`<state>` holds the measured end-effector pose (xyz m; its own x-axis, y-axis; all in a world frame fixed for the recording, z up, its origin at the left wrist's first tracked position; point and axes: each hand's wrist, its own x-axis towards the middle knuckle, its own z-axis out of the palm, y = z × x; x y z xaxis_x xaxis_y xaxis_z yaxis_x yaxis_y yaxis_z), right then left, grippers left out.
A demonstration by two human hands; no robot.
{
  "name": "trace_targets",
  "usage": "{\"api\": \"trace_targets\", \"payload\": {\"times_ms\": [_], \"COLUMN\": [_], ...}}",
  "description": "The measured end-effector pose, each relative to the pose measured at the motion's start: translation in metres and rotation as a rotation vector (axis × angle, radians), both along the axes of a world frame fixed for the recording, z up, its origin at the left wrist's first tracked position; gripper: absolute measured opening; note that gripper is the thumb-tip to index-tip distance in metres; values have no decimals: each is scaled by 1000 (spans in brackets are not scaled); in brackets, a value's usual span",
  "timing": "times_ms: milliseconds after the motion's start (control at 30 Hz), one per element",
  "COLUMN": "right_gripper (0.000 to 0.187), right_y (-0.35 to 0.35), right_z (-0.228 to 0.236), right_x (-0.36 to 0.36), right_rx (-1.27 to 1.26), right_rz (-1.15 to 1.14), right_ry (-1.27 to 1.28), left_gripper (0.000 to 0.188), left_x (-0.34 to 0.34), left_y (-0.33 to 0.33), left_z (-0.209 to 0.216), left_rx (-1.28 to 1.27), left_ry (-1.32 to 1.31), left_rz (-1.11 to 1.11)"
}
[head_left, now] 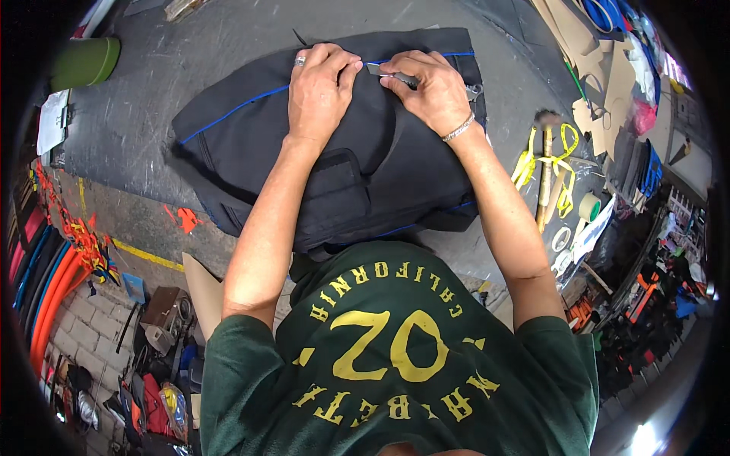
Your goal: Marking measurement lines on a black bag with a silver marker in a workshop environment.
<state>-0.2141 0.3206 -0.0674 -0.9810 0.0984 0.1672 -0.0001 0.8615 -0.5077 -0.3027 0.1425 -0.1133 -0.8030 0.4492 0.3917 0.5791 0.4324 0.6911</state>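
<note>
A large black fabric bag [251, 144] with blue piping [236, 110] lies across the dark work table. My left hand [323, 80] rests at its far edge, thumb and fingers pinched together on the piped seam. Just to the right, my right hand [430, 83] grips what looks like a utility knife [376, 69], its flat grey blade pointing left at the piping, close to my left fingertips. Most of the knife's body is hidden in my right fingers. A black flap pocket [334, 182] lies between my forearms on the bag's near side.
A hammer [546, 167], yellow straps [566, 163] and tape rolls [589, 207] lie right of the bag. Brown pattern pieces [601, 83] are at the far right. A green cylinder [87, 62] and clipboard [53, 121] sit left, and orange scraps [185, 219] near the bag.
</note>
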Motion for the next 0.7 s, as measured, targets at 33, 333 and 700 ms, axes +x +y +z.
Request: {"api": "trace_targets", "payload": {"times_ms": [33, 333, 700], "right_gripper": [20, 20, 16], "right_y": [0, 9, -17], "right_z": [-1, 5, 0], "right_x": [0, -4, 4], "right_rx": [11, -4, 56], "right_rz": [-28, -36, -164], "right_ry": [4, -100, 1], "left_gripper": [8, 8, 6], "left_x": [0, -1, 0], "left_y": [0, 1, 1], "left_z": [0, -1, 1], "left_rx": [-7, -4, -22], "left_ry": [7, 9, 5], "left_rz": [-39, -28, 5]}}
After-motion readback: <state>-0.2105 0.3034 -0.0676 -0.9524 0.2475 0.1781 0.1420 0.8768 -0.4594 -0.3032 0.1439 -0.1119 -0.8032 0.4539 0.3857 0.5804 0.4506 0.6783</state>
